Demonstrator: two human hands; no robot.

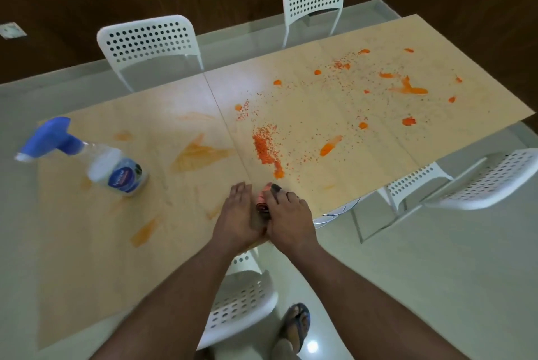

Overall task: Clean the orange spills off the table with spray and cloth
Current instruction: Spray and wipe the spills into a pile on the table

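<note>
A light wooden table [334,103] carries orange spills: a heap of orange grains [266,150] near the middle, blobs and specks on the right half [407,89], and pale smears [198,156] on the left half. At the near edge a small bunched cloth [263,204], stained orange, lies between my hands. My right hand [288,220] presses on the cloth with fingers curled over it. My left hand [235,217] lies flat with fingers together, touching the cloth's left side. A clear spray bottle [116,170] with a blue trigger head stands at the left.
Two white perforated chairs [151,42] [314,1] stand at the far side. Another chair [480,182] is at the right and one [241,298] sits under the near edge. My sandalled foot [297,327] is on the pale tiled floor.
</note>
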